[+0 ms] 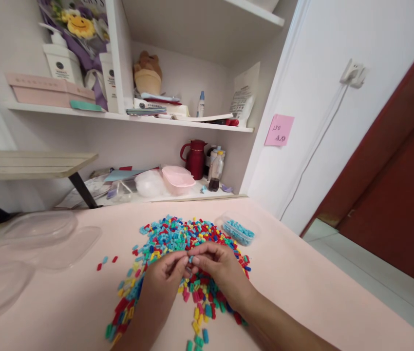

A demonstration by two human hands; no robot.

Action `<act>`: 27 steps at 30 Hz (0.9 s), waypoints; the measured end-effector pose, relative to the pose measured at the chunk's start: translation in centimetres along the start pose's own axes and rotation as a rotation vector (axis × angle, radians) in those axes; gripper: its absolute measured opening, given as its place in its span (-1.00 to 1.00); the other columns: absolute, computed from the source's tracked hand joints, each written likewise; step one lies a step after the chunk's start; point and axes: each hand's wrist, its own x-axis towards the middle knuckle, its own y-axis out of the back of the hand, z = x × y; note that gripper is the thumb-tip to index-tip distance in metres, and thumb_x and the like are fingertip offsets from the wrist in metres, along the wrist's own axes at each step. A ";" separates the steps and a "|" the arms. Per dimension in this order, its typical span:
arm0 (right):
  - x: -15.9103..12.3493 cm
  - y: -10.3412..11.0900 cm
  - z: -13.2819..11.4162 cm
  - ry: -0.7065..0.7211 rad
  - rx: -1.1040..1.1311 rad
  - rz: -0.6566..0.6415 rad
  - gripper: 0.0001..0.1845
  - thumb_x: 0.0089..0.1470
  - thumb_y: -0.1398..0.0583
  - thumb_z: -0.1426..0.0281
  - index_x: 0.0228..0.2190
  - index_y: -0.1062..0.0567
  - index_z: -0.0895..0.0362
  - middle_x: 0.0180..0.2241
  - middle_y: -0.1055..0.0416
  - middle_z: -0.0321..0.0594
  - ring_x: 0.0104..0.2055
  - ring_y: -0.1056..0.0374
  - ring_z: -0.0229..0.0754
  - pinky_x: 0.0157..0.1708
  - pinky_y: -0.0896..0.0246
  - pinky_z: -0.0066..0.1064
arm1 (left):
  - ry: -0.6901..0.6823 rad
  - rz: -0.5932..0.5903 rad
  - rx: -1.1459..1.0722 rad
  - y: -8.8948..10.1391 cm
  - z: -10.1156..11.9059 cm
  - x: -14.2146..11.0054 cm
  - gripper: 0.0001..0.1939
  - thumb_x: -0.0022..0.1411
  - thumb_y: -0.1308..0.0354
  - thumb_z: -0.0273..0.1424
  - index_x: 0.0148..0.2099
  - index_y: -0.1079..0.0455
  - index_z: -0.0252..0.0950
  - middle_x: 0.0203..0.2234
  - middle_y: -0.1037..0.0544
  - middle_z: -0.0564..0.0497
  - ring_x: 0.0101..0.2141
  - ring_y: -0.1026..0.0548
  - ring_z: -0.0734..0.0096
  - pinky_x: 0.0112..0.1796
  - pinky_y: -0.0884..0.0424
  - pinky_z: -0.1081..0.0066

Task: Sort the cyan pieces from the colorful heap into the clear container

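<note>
Hands (161, 280) (225, 268) in joint pinch on blue brick (191, 259) over pink tabletop (287, 282), white shelves (192, 124) behind

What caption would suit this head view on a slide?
Left hand and right hand pinch a small light-blue piece over a pile of multicoloured plastic blocks.

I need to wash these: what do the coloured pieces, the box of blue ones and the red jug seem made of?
Coloured pieces: probably moulded plastic, given their solid colours and repeated shapes. Box: likely clear, glossy plastic; blue pieces show through its wall. Red jug: smooth, faintly shiny; plastic or coated metal, unclear which.
</note>
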 end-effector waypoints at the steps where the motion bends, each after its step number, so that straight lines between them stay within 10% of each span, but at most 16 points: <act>1: 0.0 0.0 0.0 -0.001 0.003 0.005 -0.66 -0.14 -0.39 0.16 -0.41 -0.57 0.17 -0.56 -0.49 -0.26 -0.47 -0.40 -0.22 -0.35 -0.30 -0.36 | -0.004 -0.001 -0.004 0.0 -0.1 0.0 -0.71 0.10 -0.17 -0.19 -0.23 -0.53 -0.27 -0.59 -0.59 0.05 -0.48 -0.58 0.34 -0.38 -0.52 0.40; 27: 0.1 0.6 0.7 0.112 -0.271 0.085 -0.83 -0.08 -0.34 0.32 -0.39 -0.55 0.12 -0.51 -0.46 -0.30 -0.44 -0.35 -0.23 -0.38 -0.26 -0.41 | -0.282 0.123 0.260 -0.2 -0.4 -0.4 -0.86 0.13 -0.16 -0.34 -0.28 -0.53 -0.16 -0.54 -0.60 0.11 -0.55 -0.56 0.44 -0.50 -0.47 0.51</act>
